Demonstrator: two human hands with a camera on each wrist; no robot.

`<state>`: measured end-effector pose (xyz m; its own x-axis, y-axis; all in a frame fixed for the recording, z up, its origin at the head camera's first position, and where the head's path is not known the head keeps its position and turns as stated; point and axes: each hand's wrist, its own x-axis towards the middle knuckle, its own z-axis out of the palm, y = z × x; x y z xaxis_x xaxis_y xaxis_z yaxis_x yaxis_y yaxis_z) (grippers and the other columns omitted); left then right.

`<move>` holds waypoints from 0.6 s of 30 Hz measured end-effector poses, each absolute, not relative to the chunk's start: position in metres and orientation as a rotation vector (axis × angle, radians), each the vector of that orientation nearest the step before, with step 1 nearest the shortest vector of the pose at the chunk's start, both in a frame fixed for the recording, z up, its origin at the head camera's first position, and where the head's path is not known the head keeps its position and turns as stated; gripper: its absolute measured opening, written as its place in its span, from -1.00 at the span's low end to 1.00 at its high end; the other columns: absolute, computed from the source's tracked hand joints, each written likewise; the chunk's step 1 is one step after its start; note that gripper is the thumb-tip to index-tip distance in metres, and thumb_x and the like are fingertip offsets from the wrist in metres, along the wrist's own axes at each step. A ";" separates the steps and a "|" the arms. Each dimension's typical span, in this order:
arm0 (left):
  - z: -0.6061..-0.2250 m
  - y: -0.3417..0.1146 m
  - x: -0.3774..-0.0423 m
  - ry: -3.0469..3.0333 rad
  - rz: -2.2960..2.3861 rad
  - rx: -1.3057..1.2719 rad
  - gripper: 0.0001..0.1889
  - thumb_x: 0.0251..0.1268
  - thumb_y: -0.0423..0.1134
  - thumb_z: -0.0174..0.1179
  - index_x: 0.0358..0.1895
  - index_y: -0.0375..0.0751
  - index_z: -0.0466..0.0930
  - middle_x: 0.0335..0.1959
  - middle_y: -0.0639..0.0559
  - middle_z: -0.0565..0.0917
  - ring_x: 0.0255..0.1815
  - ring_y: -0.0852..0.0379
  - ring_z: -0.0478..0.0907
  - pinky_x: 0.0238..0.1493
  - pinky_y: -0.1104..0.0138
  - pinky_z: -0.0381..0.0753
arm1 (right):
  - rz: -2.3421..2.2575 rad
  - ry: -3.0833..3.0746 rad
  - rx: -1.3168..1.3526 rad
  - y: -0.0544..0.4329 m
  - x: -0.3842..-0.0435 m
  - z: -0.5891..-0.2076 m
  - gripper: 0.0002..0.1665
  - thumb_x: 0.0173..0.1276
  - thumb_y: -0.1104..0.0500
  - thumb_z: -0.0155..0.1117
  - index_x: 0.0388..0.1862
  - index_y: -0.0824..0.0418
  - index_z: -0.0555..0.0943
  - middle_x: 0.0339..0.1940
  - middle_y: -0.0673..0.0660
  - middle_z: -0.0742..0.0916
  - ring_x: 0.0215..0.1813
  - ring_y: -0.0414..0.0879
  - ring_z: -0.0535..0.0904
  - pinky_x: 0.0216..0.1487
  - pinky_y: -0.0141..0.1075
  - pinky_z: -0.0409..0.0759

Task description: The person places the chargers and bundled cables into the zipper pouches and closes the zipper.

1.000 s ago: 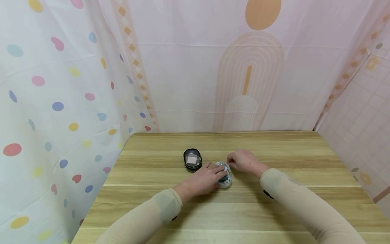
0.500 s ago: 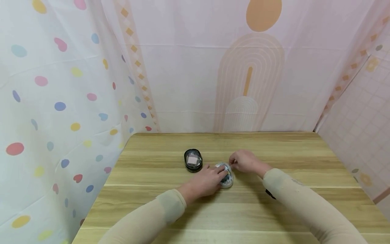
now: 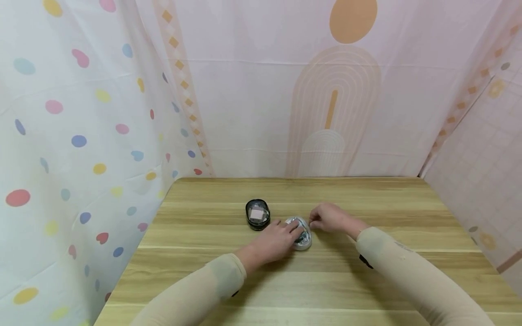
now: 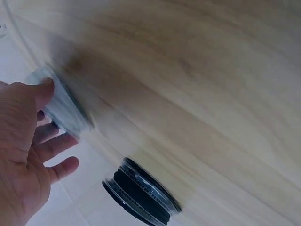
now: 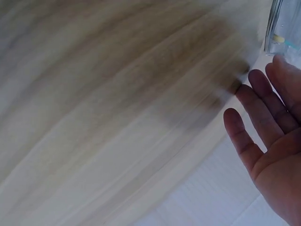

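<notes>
A small rounded clear case (image 3: pixel 304 242) with a pale rim lies on the wooden table. My left hand (image 3: pixel 274 241) grips it from the left, fingers across its top; the left wrist view shows the thumb on one side of the clear case (image 4: pixel 66 108) and fingers on the other. Close at its right edge is my right hand (image 3: pixel 328 218), fingers bent towards it. In the right wrist view, several fingers of the right hand (image 5: pixel 270 117) are spread below the clear case (image 5: pixel 286 26), and the thumb is hidden. I cannot tell whether it pinches anything there.
To the left of my left hand stands a similar oval case (image 3: pixel 258 214) with black edges and a pale block visible inside. The wooden table (image 3: pixel 367 194) ends at a patterned curtain (image 3: pixel 253 113) behind and on both sides.
My right hand has shifted slightly to the right and towards me, along the clear case's edge. The left hand has stayed on the case, and the black-edged case has not moved.
</notes>
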<state>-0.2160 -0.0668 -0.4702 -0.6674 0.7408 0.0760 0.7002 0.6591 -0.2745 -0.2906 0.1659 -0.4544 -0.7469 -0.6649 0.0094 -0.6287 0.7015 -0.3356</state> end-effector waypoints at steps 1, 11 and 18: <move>-0.469 -0.068 -0.216 -2.701 0.338 -1.186 -0.52 0.62 -0.07 0.20 0.48 -0.05 0.48 0.48 -0.02 0.57 0.38 0.02 0.66 0.41 0.02 0.65 | -0.504 2.793 -1.083 0.168 -0.290 -0.455 -0.86 0.44 0.19 0.48 -0.37 0.07 0.77 -0.35 -0.09 0.81 -0.25 -0.30 0.64 -0.08 -0.24 0.71; -0.472 -0.065 -0.221 -2.582 0.365 -1.114 -0.70 0.61 -0.08 0.20 0.25 -0.03 0.66 0.26 0.05 0.70 0.13 0.09 0.75 0.12 0.17 0.73 | -0.635 2.803 -1.065 0.194 -0.277 -0.455 -0.87 0.47 0.21 0.45 -0.33 0.15 0.78 -0.39 -0.07 0.80 -0.37 -0.35 0.54 -0.31 -0.38 0.58; -0.470 -0.052 -0.230 -2.807 0.336 -0.939 -0.34 0.60 0.24 0.14 0.50 -0.14 0.48 0.47 -0.07 0.55 0.43 -0.02 0.56 0.28 0.13 0.69 | -0.660 2.829 -1.012 0.217 -0.273 -0.457 -0.87 0.48 0.22 0.43 -0.33 0.12 0.78 -0.39 -0.08 0.81 -0.36 -0.36 0.54 -0.29 -0.37 0.57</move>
